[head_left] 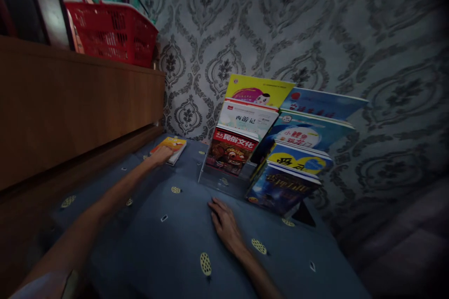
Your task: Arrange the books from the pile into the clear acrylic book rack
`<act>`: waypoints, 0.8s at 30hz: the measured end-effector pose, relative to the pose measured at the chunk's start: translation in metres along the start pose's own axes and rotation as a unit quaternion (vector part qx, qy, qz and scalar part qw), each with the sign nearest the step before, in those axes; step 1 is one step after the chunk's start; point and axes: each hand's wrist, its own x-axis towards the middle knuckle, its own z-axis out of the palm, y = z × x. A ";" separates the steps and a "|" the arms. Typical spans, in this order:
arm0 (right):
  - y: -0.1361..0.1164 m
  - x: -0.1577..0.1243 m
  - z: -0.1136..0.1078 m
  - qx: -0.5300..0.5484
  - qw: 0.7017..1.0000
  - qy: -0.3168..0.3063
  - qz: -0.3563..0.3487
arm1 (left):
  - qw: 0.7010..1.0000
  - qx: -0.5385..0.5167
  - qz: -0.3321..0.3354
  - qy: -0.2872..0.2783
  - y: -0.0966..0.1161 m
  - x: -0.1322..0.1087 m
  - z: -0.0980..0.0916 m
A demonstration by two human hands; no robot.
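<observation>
At the far left of the blue patterned cloth, my left hand [162, 154] is on a small book with an orange cover [177, 141]. Its fingers look closed at the book, though some of them are hidden. White page edges show beneath that cover. Flat on the cloth [189, 238], my right hand [226, 225] is open, fingers stretched forward and holding nothing. Just beyond it stands a clear display rack [220, 183] filled with tiered books. A red-covered book [231, 152] is at its lower left, and a dark blue book [280, 189] at its lower right.
Patterned wallpaper [217, 18] rises behind the rack. On the left, a wooden ledge [80, 103] runs alongside the cloth, with a red plastic basket [112, 32] on top. A dark triangular piece [304, 215] shows beside the rack's right foot.
</observation>
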 end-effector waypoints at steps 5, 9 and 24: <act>-0.001 0.000 -0.002 0.001 1.000 -0.016 0.003 | 0.999 -0.012 -0.028 0.030 -0.013 -0.011 -0.046; 0.000 0.000 -0.001 0.003 1.000 -0.025 0.011 | 0.984 -0.180 0.014 -0.002 -0.027 -0.023 -0.059; -0.007 0.002 -0.009 -0.017 0.999 -0.047 0.009 | 0.981 -0.030 -0.193 0.017 -0.004 0.010 0.063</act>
